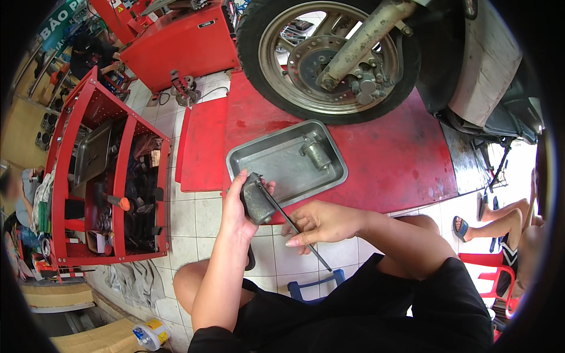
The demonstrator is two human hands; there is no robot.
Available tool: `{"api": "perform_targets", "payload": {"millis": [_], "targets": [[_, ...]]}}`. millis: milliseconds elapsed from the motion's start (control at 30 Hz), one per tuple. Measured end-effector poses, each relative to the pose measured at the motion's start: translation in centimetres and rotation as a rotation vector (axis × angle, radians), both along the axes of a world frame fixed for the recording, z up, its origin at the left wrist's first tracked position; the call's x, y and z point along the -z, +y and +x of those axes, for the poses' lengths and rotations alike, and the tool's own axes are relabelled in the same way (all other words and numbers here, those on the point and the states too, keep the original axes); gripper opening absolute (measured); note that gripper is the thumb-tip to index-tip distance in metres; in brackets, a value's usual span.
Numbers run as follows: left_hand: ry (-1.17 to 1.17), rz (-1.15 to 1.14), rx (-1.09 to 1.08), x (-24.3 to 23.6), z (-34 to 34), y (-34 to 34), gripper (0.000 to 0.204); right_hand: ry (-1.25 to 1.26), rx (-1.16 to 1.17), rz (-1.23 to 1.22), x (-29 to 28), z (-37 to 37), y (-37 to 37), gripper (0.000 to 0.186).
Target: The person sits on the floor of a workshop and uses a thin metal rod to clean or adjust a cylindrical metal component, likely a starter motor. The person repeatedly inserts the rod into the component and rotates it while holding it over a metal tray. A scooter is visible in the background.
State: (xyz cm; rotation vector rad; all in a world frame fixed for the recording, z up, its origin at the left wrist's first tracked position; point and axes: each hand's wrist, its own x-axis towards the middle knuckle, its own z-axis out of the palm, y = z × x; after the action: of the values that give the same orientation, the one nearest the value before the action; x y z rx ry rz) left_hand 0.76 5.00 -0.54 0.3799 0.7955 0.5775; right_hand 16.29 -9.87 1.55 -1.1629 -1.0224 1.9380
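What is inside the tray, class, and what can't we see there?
Inside the tray, a metal cylinder lies toward the right end. The left hand and the dark part it holds cover the near left corner, so anything there, or beneath the cylinder, cannot be seen.

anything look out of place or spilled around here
Yes, mildly: a grey cloth lies crumpled on the floor by the red cart, as if dropped. Dark smears mark the red platform by the tray, perhaps grease or wet; I can't tell.

Bright light washes out the rightmost floor (519,170); lines bend near dark edges.
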Motion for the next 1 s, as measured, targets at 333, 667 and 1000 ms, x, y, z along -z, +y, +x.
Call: {"api": "perform_targets", "payload": {"millis": [333,667,1000], "targets": [[0.046,-0.019,-0.007,0.2,0.2,-0.1,0.038,-0.219,-0.101,-0.024,-0.6,0.9,0.6,0.043],[0.050,-0.022,-0.004,0.2,0.1,0.0,0.036,0.090,-0.005,-0.088,-0.8,0.4,0.2,0.038],[0.026,-0.032,0.001,0.5,0.0,0.2,0.037,0.276,0.034,-0.157,-1.3,0.3,0.3,0.033]]}}
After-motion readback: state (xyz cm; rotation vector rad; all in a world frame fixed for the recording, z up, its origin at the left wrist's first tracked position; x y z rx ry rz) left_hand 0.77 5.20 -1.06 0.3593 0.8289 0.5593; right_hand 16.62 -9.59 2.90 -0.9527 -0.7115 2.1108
